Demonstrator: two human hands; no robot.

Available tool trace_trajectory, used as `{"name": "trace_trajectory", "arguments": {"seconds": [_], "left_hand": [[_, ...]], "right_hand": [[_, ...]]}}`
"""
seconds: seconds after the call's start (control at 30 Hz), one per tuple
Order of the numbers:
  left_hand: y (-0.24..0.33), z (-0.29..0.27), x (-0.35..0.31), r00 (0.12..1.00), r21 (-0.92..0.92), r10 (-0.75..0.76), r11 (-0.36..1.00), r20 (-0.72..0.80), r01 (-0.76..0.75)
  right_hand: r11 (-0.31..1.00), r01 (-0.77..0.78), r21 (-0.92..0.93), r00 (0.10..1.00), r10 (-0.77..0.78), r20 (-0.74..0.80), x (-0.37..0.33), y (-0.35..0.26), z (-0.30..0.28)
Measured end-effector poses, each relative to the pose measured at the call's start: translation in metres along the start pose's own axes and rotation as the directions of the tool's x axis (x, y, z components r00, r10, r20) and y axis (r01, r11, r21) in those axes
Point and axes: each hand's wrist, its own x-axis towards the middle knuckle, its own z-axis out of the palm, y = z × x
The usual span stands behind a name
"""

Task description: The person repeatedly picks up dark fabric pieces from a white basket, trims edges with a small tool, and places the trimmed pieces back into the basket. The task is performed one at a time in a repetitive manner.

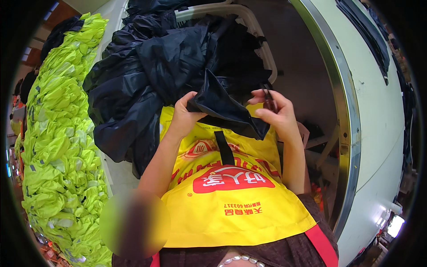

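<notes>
My left hand (183, 116) pinches the left end of a dark navy garment piece (224, 109), which stands partly folded open above my lap. At the piece's right end is my right hand (281, 113), its fingers curled around what look like small dark thread snips (269, 101). The thumb and fingertips of that hand are close to the cloth edge; whether they touch it I cannot tell. A yellow apron (240, 222) covers my lap, and a black strip (224, 149) lies on it below the navy piece.
A heap of dark navy garments (151, 66) fills the far left, spilling over a white plastic basket (269, 55). Yellow-green garments (62, 138) are piled along the left. On the right runs a pale table (378, 115) with a curved-looking metal edge (344, 89), holding dark cloth (369, 35).
</notes>
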Motion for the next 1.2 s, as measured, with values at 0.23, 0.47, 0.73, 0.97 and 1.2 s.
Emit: {"name": "trace_trajectory", "arguments": {"seconds": [0.23,0.47,0.73,0.97,1.2], "left_hand": [[-0.026,-0.014,-0.004,0.996,-0.071,-0.039,0.997,-0.085,0.033],[-0.007,-0.016,-0.016,0.997,0.186,-0.015,0.982,-0.081,0.03],[0.016,-0.038,-0.028,0.881,0.045,-0.039,0.999,0.471,0.021],[0.112,0.02,-0.046,0.944,0.689,-0.153,0.719,0.293,-0.098],[0.102,-0.009,-0.055,0.989,0.57,0.142,0.809,0.049,-0.145]], "right_hand": [[0.999,-0.035,0.042,0.999,0.034,0.024,0.011,0.011,0.004],[0.87,0.104,-0.482,0.994,-0.087,0.059,-0.004,-0.045,0.022],[0.861,0.207,-0.464,0.975,-0.14,0.175,0.004,-0.009,0.032],[0.757,0.433,-0.49,0.9,-0.39,0.194,0.005,-0.008,0.05],[0.699,0.359,-0.618,0.933,-0.271,0.235,-0.002,0.008,0.027]]}}
